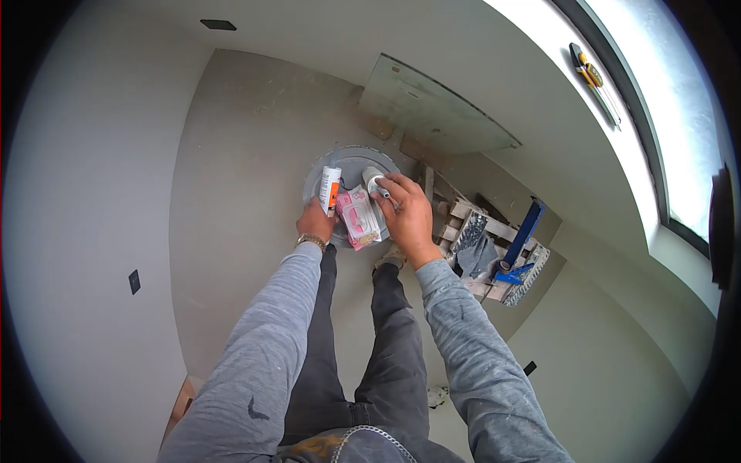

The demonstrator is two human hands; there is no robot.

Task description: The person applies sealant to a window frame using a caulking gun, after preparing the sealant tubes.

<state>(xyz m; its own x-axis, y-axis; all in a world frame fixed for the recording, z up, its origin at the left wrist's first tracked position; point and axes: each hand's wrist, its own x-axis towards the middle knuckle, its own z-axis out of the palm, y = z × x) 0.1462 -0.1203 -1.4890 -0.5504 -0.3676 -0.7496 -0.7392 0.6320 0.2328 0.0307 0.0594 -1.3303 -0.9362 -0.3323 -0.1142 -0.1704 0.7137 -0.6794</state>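
The white cartridge [330, 186] sat over the round grey tub [353, 163], its lower end grasped by the left hand [316, 223], I guessed to keep it steady, while the right hand [410, 215] gripped a pale cylinder [370, 177] near its tip (a pink packet [360, 218] lay between them).

Seen from above, both arms extended forward and down, the forearms converging toward the hands. The left arm [262, 332], in a grey sleeve, ran to a wrist circled by a metal band [312, 240]; the left hand [315, 222] was curled in a grip. The right arm [478, 336], likewise sleeved, angled inward, its wrist [428, 255] bare beyond the cuff. The right hand [411, 217] arched with its back upward, thumb and fingers [404, 182] bent. The two hands were apart.
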